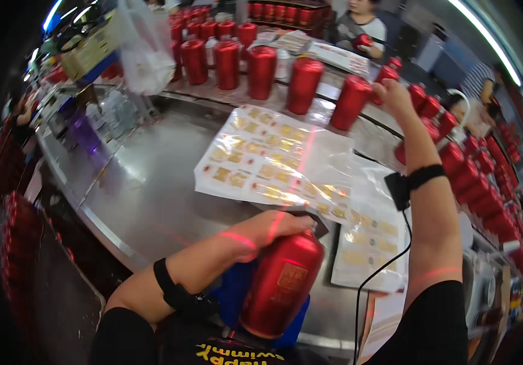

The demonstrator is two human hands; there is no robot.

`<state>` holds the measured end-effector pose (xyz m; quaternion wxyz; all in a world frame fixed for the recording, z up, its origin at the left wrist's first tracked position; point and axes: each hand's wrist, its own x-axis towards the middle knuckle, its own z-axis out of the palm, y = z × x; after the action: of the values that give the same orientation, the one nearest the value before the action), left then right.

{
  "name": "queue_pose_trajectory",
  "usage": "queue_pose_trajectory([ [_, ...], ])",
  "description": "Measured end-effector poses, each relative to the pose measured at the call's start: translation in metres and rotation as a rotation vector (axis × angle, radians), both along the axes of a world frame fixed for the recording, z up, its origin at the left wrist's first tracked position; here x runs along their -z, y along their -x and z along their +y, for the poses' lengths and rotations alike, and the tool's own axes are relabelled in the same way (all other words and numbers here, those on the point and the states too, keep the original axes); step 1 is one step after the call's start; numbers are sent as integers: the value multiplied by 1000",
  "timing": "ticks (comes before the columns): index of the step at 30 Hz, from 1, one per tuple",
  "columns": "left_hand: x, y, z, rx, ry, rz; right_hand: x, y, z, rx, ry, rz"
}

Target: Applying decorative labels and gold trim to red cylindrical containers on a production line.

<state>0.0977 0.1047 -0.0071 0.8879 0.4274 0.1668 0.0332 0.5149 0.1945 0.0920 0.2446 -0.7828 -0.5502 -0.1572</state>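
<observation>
My left hand [281,226] is closed over the top of a large glossy red bottle [286,280] with a gold square emblem, which leans close to my body. My right arm stretches to the far right. There my right hand [394,97] is curled between a red bottle [351,103] and another red bottle [387,74] behind it; what its fingers hold is hidden. A sheet of gold-printed stickers [255,152] lies on the metal table in front of me. A second stack of sticker sheets [368,258] lies to its right.
Red bottles line the raised ledge [197,97] at the back, and more crowd the right side. A clear plastic bag [143,45] hangs at the back left. A black cable [376,271] runs down from my right wrist. Another person [368,27] works across the table, holding something red.
</observation>
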Motion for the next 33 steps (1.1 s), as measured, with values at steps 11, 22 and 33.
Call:
queue_pose_trajectory([
  [11, -42, 65, -19, -414, -407, -49, 72, 120, 3, -606, -177, 95],
  [22, -102, 365, -144, -1603, -1022, -184, 108, 407, -100, -1080, 86, 264],
  [33, -96, 801, -248, -2207, -1561, 1869, 96, 435, -105, -823, 162, 212],
])
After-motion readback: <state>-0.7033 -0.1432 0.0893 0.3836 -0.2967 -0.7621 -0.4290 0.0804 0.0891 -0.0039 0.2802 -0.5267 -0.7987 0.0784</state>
